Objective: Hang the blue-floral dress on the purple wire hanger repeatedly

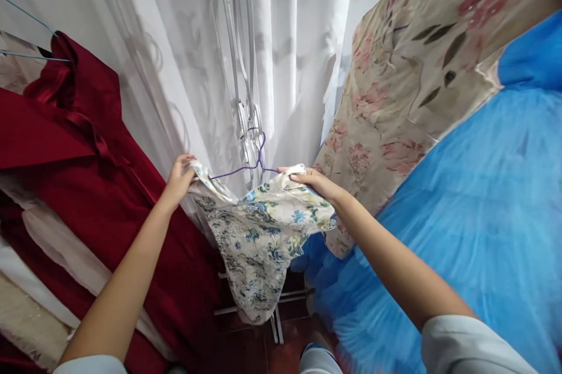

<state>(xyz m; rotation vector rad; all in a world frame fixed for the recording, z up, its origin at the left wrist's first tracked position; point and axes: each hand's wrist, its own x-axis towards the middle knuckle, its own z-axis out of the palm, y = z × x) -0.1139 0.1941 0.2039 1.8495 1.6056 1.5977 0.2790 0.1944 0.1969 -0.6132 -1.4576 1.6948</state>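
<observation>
A white floral dress (259,233) with blue and yellow flowers hangs on a purple wire hanger (237,171), whose hook is up against a white metal stand (250,110). My left hand (180,178) pinches the garment's left shoulder. On the other side, my right hand (314,181) grips the right shoulder, thumb on top and fingers behind the cloth. Between the two hands the neckline dips in a V. Whether the hook rests on the stand or hangs free I cannot tell.
Dark red gowns (100,157) hang on the left. To the right are a beige floral dress (373,99) and a blue tulle gown (474,198). White curtains (290,40) cover the wall behind. The stand's feet (276,324) rest on a reddish tiled floor (285,356).
</observation>
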